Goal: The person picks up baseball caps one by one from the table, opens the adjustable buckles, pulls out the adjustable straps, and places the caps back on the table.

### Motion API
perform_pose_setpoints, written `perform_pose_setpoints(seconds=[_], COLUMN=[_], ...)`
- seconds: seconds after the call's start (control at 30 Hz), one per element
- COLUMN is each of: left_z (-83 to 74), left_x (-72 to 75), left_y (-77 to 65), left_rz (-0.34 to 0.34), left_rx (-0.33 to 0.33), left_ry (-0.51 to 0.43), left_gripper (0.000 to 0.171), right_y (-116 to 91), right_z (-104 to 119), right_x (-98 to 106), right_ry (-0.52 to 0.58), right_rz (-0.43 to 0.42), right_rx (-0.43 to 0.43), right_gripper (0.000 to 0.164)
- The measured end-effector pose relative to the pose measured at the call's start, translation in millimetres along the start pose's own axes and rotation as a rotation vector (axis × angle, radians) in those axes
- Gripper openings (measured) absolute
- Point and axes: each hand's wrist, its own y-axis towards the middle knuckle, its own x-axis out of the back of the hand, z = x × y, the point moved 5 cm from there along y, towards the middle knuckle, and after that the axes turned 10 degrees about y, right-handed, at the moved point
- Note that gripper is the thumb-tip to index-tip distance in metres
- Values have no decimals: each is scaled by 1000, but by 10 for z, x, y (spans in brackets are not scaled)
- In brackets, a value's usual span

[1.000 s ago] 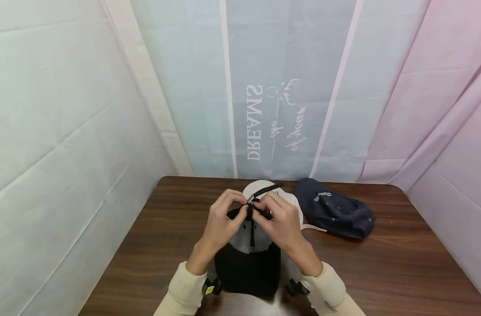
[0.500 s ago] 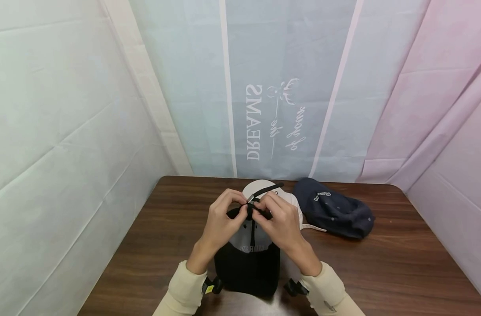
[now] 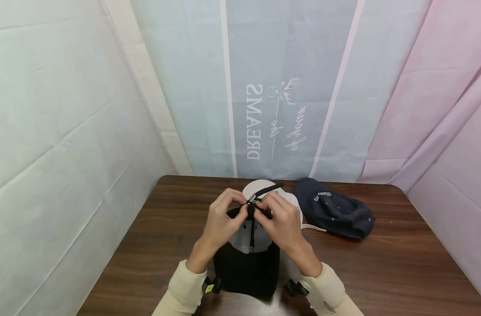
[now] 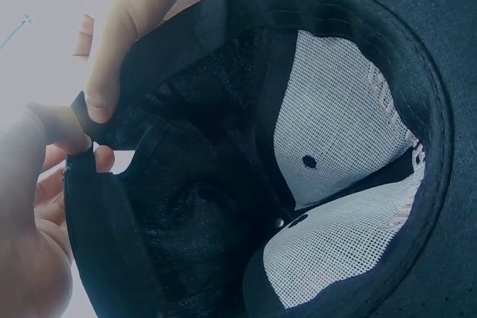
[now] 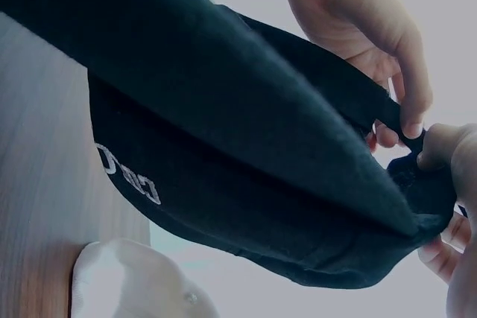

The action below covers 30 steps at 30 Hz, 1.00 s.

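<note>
Black cap (image 3: 247, 263) far from side edges (image 3: 121, 245)

The black cap (image 3: 246, 272) is matt cloth, its pale lining (image 4: 328, 102) rough mesh; at two o'clock, the navy cap (image 3: 343, 217) is matt cloth too. The bench (image 3: 153, 245) looks smooth, glossy wood.

Black cap (image 3: 246, 255) — inside showing, pale mesh panels (image 4: 339, 106), near-side brim (image 3: 246, 273)

right hand (image 3: 281, 219): thumb tip sits a hair closer to the table's (image 3: 406, 254) right edge, so there's slightly more gap to the left hand (image 3: 222, 219) | black cap (image 3: 246, 272): brim's a smidge nearer the left edge | silvery clasp (image 3: 252, 197): looks like a bit more shows
</note>
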Motion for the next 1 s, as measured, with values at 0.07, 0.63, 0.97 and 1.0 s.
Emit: perform_pose_setpoints(seconds=[0.07,0.63,0.97,1.0], left_z=[8,62,71,73], left_x=[4,52,74,80], left_y=[-4,-21,-32,-32], left_rz=[-4,-18,-23,-27], left_rx=[4,24,41,44], left_ry=[4,31,35,37], left_gripper=[19,19,20,21], right_y=[4,14,18,19], right_z=[-3,-26,-29,-32], right_x=[12,69,67,70], right_ry=[-5,-5,-13,-16], right_rz=[-7,-49,-70,-75], right_rx=[-3,-32,-28,-26], right_gripper=[20,20,21,21])
